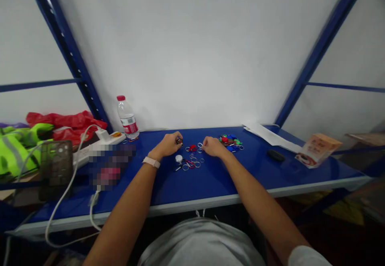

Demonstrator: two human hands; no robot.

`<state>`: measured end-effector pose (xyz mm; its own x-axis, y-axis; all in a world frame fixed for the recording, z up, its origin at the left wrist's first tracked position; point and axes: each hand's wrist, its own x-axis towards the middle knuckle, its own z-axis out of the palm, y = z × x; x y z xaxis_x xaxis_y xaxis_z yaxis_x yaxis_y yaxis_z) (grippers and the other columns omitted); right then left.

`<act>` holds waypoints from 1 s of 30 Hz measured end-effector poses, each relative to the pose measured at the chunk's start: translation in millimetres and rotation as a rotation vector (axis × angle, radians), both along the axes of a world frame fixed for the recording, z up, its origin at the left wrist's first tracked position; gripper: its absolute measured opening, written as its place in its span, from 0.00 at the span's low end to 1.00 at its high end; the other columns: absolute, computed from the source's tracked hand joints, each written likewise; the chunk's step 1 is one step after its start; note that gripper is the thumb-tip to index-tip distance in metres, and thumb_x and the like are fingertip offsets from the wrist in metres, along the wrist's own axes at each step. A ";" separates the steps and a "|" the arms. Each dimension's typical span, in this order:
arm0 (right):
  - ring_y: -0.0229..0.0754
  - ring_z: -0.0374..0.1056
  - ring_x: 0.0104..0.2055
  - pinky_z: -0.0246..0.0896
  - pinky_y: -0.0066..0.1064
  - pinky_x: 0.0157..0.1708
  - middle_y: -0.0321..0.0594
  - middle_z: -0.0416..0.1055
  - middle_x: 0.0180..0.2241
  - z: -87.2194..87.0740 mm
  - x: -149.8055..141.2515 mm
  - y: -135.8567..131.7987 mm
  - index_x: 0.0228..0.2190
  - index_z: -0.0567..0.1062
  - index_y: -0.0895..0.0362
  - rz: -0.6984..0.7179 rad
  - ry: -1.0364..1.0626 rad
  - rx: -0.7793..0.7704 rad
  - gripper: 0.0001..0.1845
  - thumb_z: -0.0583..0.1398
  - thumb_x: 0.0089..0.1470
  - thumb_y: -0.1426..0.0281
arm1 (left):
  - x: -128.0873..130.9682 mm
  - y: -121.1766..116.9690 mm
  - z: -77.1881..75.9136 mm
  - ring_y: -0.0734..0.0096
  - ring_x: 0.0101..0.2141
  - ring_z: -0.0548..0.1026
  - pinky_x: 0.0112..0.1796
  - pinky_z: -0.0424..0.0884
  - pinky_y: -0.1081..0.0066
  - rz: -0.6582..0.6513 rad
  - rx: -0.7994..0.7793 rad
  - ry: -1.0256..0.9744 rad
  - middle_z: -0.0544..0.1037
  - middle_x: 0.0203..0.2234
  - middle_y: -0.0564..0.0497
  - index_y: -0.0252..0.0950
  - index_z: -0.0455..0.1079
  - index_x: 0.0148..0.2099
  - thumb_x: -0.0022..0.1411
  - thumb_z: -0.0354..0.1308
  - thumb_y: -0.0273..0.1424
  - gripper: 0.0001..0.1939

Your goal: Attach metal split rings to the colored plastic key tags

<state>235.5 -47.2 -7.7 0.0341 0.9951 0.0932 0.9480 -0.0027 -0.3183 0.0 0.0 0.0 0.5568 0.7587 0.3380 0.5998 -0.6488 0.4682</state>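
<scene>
My left hand (169, 144) rests on the blue table (210, 182) with its fingers closed on a small dark item (179, 141) at the fingertips. My right hand (213, 146) lies a little to the right, fingers curled and pinched on a metal key ring (200, 145). Between and just in front of the hands lie several loose metal key rings (192, 162), a red tag (193, 148) and a white round piece (179, 158). Behind the right hand sits a pile of coloured key tags (231, 141), red, green and blue.
A water bottle (127, 117) stands at the back left beside a white power strip (104, 140) with cables. Red and neon-green cloth (36, 134) lies further left. A paper sheet (267, 134), a small black object (276, 155) and a carton (318, 149) lie to the right.
</scene>
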 end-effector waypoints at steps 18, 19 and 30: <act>0.38 0.71 0.31 0.58 0.24 0.29 0.39 0.77 0.30 10.3 -0.6 -7.6 0.30 0.78 0.56 0.201 0.096 -0.025 0.06 0.61 0.48 0.69 | -1.6 -0.6 0.2 0.69 0.30 0.73 0.34 0.67 0.72 0.017 0.064 0.021 0.77 0.30 0.49 0.35 0.69 0.46 0.55 0.56 0.27 0.15; 0.38 0.70 0.30 0.57 0.24 0.28 0.39 0.77 0.30 10.5 -0.4 -8.0 0.30 0.78 0.56 0.232 0.100 -0.036 0.06 0.62 0.48 0.69 | -1.6 -0.4 0.3 0.69 0.32 0.74 0.36 0.68 0.71 0.012 0.068 0.021 0.77 0.32 0.48 0.34 0.69 0.46 0.55 0.56 0.27 0.15; 0.35 0.66 0.30 0.54 0.24 0.30 0.40 0.74 0.30 3.6 1.8 -5.3 0.31 0.75 0.59 0.366 0.057 0.022 0.05 0.57 0.53 0.73 | 0.1 -0.9 2.1 0.67 0.34 0.75 0.42 0.70 0.68 0.018 0.070 0.030 0.78 0.35 0.45 0.33 0.72 0.42 0.55 0.54 0.26 0.13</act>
